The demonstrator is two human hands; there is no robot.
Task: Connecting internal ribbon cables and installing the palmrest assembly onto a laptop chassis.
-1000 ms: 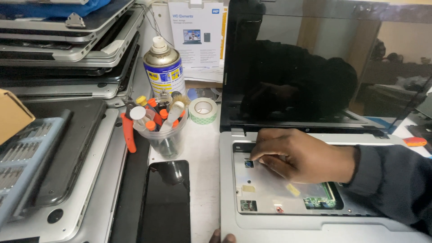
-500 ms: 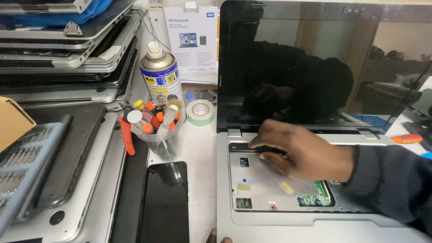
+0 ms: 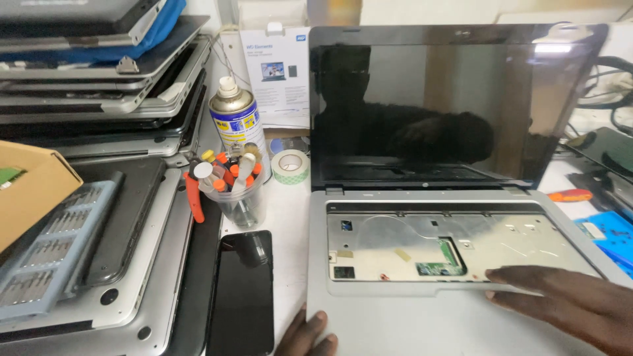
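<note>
An open silver laptop (image 3: 395,316) lies in front of me with its keyboard removed, so the bare metal tray (image 3: 409,231) and a small green circuit board (image 3: 438,268) show. Its dark screen (image 3: 422,105) stands upright. My right hand (image 3: 567,306) rests flat on the palm rest at the lower right, fingers stretched toward the tray's front edge, holding nothing. My left hand (image 3: 308,336) shows only a few fingertips at the laptop's front left corner, touching its edge.
A black phone (image 3: 242,293) lies left of the laptop. Behind it stand a clear cup of tools (image 3: 232,188), a spray can (image 3: 234,118) and a tape roll (image 3: 290,166). Stacked laptops (image 3: 99,79) and a bit tray (image 3: 49,250) fill the left. An orange-handled screwdriver (image 3: 570,195) lies right.
My right hand has drawn back from the upper left of the keyboard tray to the palm rest at the lower right. The view has tilted up, showing more of the screen.
</note>
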